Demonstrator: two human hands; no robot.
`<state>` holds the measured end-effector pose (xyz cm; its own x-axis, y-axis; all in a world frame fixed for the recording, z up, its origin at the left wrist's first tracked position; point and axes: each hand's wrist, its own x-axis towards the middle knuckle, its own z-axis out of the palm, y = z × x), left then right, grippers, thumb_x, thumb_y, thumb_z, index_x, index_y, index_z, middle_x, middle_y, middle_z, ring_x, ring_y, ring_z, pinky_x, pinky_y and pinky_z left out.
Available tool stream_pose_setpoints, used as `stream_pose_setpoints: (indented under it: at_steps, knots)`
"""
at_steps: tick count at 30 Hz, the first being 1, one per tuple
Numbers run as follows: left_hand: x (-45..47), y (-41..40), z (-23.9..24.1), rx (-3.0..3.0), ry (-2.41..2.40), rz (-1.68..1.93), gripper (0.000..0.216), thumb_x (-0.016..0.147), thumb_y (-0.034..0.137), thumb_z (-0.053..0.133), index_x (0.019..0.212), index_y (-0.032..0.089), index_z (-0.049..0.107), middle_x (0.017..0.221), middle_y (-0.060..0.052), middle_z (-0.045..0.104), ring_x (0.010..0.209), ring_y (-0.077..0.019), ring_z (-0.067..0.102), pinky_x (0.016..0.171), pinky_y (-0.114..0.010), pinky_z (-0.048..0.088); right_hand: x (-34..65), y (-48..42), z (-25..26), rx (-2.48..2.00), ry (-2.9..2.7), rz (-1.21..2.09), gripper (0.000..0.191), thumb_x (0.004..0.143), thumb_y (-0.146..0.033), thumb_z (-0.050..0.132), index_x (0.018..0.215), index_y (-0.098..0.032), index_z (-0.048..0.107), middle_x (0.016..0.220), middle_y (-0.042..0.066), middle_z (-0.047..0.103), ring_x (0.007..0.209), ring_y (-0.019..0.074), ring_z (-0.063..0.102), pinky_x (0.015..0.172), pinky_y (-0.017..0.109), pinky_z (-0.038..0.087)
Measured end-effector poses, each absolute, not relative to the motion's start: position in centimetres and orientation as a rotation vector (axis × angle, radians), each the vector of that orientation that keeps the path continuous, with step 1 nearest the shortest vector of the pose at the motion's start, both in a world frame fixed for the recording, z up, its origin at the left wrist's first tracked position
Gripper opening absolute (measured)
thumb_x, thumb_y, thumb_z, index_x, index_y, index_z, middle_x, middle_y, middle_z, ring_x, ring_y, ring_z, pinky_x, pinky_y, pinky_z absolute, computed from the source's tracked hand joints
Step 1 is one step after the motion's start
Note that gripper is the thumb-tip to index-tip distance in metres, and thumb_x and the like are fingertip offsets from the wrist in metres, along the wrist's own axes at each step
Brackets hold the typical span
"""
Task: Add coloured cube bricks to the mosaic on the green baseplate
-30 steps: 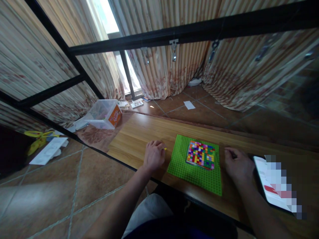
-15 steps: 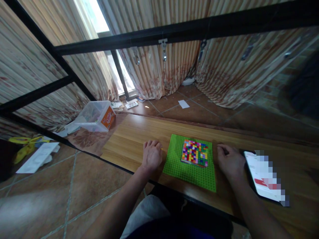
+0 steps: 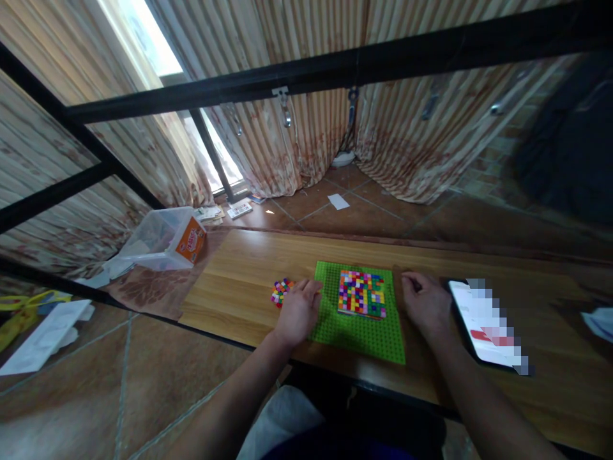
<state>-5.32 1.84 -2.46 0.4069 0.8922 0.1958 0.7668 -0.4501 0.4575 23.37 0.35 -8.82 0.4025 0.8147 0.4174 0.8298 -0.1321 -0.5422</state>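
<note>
Left hand (image 3: pixel 299 313) and right hand (image 3: pixel 427 305) are curling loosely, contents unclear; the left is nearing the studded baseplate (image 3: pixel 364 342), uncovering loose bricks (image 3: pixel 278 292)

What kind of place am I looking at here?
Probably a room in someone's home: long patterned curtains hang down to a tiled floor, and a green board with toy bricks lies on a wooden table.
</note>
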Motion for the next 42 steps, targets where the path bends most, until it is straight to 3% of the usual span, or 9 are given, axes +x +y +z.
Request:
stream_pose_setpoints:
  at_steps: [5,9,18,26,36,42]
  knots:
    - [-3.0,2.0,-1.2,2.182,1.261,0.81,0.023,0.086,0.012,0.052,0.105,0.021,0.061,0.099,-0.003,0.068,0.092,-0.016,0.065,0.086,-0.028,0.05,23.2,0.3,-8.6,-1.928,-1.385,-0.027,0.03,0.085,-0.037,0.044,0.087,-0.02,0.069,0.087,0.008,0.069,0.078,0.0214,0.061,0.073,0.034,0.047]
    - [-1.5,2.5,-0.4,2.204,1.215,0.747,0.03,0.086,0.01,0.051,0.112,0.023,0.059,0.106,-0.003,0.068,0.093,-0.0163,0.065,0.088,-0.028,0.05,23.2,0.4,-8.7,-1.92,-1.375,-0.036,0.029,0.084,-0.037,0.045,0.087,-0.02,0.069,0.088,0.007,0.07,0.079,0.0214,0.062,0.074,0.034,0.047]
    - [0.0,3.3,0.3,2.398,1.219,0.566,0.028,0.087,0.008,0.044,0.108,0.019,0.059,0.099,-0.007,0.067,0.092,-0.0195,0.063,0.084,-0.03,0.05,23.2,0.4,-8.6,-1.918,-1.366,-0.015,0.028,0.084,-0.036,0.046,0.085,-0.02,0.069,0.085,0.007,0.069,0.074,0.0204,0.061,0.071,0.033,0.047]
    - [0.4,3.4,0.0,2.424,1.252,0.525,0.035,0.086,0.007,0.046,0.117,0.02,0.054,0.106,-0.006,0.064,0.095,-0.0184,0.062,0.087,-0.029,0.05,23.0,0.3,-8.3,-1.912,-1.367,-0.021,0.027,0.083,-0.035,0.046,0.084,-0.019,0.069,0.086,0.008,0.069,0.075,0.0205,0.062,0.073,0.033,0.048]
    - [-0.3,3.0,-1.1,2.287,1.281,0.798,0.033,0.087,0.009,0.046,0.116,0.02,0.056,0.107,-0.006,0.066,0.096,-0.0185,0.064,0.088,-0.031,0.052,23.3,0.5,-8.8,-1.893,-1.366,-0.038,0.028,0.083,-0.035,0.047,0.085,-0.018,0.069,0.086,0.008,0.07,0.078,0.0217,0.062,0.074,0.034,0.048]
    - [-0.4,3.4,-1.2,2.128,1.419,0.968,0.023,0.086,0.018,0.056,0.108,0.018,0.061,0.104,-0.008,0.068,0.099,-0.0215,0.063,0.09,-0.037,0.051,23.3,0.5,-8.8,-1.908,-1.385,-0.045,0.03,0.085,-0.036,0.045,0.086,-0.018,0.069,0.086,0.008,0.07,0.078,0.0216,0.061,0.074,0.034,0.047]
